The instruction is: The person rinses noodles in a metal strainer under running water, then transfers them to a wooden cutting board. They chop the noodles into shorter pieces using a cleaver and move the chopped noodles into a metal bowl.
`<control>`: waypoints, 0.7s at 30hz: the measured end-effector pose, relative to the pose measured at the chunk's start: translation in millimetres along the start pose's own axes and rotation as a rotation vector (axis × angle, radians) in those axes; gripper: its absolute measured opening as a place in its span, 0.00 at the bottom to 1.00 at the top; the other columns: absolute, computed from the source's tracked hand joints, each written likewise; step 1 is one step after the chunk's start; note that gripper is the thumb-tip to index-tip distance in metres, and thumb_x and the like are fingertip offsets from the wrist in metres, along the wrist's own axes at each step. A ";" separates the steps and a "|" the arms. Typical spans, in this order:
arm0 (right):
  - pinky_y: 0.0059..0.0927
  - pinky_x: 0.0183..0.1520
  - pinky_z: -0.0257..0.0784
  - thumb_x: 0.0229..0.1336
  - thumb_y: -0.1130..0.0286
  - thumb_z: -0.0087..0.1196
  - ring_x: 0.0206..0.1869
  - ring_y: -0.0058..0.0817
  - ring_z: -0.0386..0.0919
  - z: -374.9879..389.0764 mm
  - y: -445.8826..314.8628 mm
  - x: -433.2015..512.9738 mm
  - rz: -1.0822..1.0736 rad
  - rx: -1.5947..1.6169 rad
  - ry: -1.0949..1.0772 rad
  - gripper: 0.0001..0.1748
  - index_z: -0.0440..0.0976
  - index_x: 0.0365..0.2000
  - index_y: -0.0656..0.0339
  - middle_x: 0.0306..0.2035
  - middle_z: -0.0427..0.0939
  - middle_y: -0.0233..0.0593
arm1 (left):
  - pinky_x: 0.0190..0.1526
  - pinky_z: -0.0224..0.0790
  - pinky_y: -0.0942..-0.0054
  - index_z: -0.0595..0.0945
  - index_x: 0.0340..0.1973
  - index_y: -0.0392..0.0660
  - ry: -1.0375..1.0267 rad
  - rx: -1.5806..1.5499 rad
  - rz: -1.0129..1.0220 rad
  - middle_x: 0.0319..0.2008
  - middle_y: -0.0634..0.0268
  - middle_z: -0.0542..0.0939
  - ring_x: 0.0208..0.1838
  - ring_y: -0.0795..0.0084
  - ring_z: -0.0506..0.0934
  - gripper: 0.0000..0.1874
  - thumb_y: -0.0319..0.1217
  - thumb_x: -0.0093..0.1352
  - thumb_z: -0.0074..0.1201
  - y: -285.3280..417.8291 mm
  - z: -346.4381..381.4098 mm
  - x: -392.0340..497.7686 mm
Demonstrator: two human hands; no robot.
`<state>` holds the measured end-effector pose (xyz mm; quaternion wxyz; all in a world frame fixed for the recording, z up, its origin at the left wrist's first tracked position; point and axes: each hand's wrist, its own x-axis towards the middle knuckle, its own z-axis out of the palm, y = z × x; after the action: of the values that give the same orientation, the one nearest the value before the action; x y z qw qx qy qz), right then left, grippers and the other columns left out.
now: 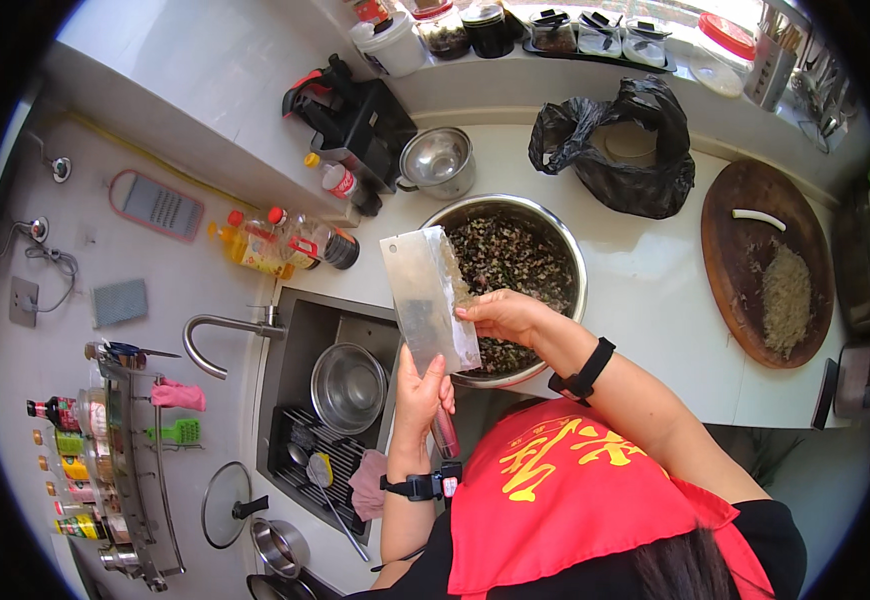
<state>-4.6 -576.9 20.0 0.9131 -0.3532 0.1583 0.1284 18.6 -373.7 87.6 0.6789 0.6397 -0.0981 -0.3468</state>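
My left hand (421, 390) is closed around the handle of a metal cleaver (418, 289), with the thumb laid on the blade. Pale minced bits (446, 259) cling along the blade's right edge. There my right hand (508, 316) pinches the blade, thumb on the near face and the other fingers partly hidden. Both hands are over the left part of a large stainless steel bowl (582, 274). Inside it is a dark, finely chopped mixture (514, 247) with green flecks, partly covered by the cleaver and my right hand.
Rightward, a round wooden chopping board (731, 307) bears a pale minced heap (786, 300) and a white stalk piece (759, 218). A black plastic bag (615, 191) and a small metal pot (439, 161) stand behind the bowl. To the left are a sink (296, 315), faucet (202, 345) and bottles (255, 247).
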 end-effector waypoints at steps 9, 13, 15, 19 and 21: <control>0.28 0.59 0.68 0.57 0.62 0.67 0.51 0.21 0.77 -5.2 -6.7 8.7 0.029 -0.038 0.073 0.15 0.82 0.44 0.53 0.46 0.83 0.28 | 0.15 0.64 0.79 0.64 0.58 0.46 -0.047 0.026 -0.045 0.25 0.69 0.71 0.15 0.82 0.65 0.17 0.27 0.76 0.48 8.4 -5.7 3.3; 0.27 0.59 0.68 0.56 0.62 0.68 0.51 0.20 0.77 -7.7 -8.8 9.6 0.017 -0.046 0.079 0.15 0.82 0.43 0.52 0.45 0.83 0.26 | 0.15 0.63 0.79 0.62 0.62 0.50 -0.082 0.059 -0.073 0.20 0.71 0.68 0.14 0.82 0.65 0.21 0.28 0.76 0.48 10.8 -7.9 3.8; 0.27 0.59 0.68 0.56 0.62 0.68 0.50 0.19 0.77 -7.8 -9.7 10.7 0.005 -0.032 0.063 0.15 0.82 0.43 0.51 0.44 0.83 0.25 | 0.15 0.63 0.78 0.62 0.63 0.51 -0.073 0.061 -0.100 0.19 0.71 0.68 0.14 0.82 0.64 0.21 0.28 0.76 0.48 11.9 -9.2 3.1; 0.26 0.57 0.69 0.58 0.63 0.66 0.49 0.19 0.77 -6.5 -12.2 13.3 0.019 0.005 0.080 0.14 0.82 0.45 0.51 0.45 0.83 0.25 | 0.14 0.63 0.78 0.62 0.61 0.51 -0.091 0.083 -0.094 0.19 0.71 0.67 0.13 0.81 0.64 0.20 0.28 0.76 0.48 13.9 -11.3 0.1; 0.26 0.56 0.69 0.57 0.63 0.67 0.48 0.18 0.77 -5.9 -14.3 13.7 0.033 0.024 0.089 0.14 0.81 0.45 0.50 0.44 0.83 0.24 | 0.14 0.64 0.78 0.63 0.60 0.51 -0.088 0.102 -0.098 0.19 0.71 0.67 0.13 0.81 0.64 0.19 0.28 0.76 0.48 14.4 -11.5 -2.0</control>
<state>11.7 -589.5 19.3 0.9070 -0.3451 0.2061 0.1255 28.7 -364.1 99.8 0.6228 0.6615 -0.1137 -0.4020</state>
